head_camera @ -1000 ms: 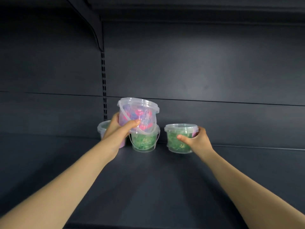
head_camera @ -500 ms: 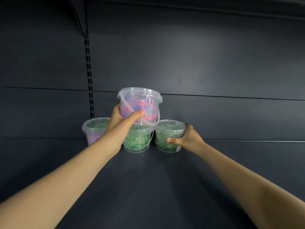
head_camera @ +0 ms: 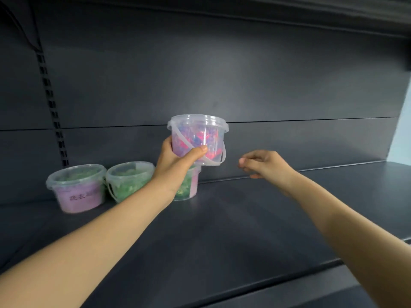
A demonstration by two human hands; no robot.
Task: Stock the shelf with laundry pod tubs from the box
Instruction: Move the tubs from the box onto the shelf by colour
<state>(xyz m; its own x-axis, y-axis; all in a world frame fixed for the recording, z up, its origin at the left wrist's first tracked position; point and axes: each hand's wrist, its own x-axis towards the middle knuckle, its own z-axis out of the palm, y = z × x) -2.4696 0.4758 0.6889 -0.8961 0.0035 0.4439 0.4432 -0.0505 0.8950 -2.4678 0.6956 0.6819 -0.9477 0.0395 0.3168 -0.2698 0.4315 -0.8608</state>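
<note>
My left hand (head_camera: 175, 164) grips a clear tub of pink and blue pods (head_camera: 201, 138), held tilted in the air above the shelf row. Three tubs stand at the back of the dark shelf (head_camera: 222, 230): one with a purple label (head_camera: 77, 188) at the left, a green-filled one (head_camera: 130, 180) beside it, and a third green tub (head_camera: 189, 184) partly hidden behind my left hand. My right hand (head_camera: 264, 163) hovers to the right of the raised tub with loosely curled fingers, holding nothing. The box is out of view.
A slotted upright (head_camera: 52, 107) runs down the back panel at the left. Another shelf overhangs at the top. The shelf's front edge (head_camera: 289, 278) crosses the lower right, and bare shelf stretches to the right of the tubs.
My right hand has let go of the rightmost green tub and drawn back to the right. The left hand still holds the pink and blue tub up. The view has swung right.
</note>
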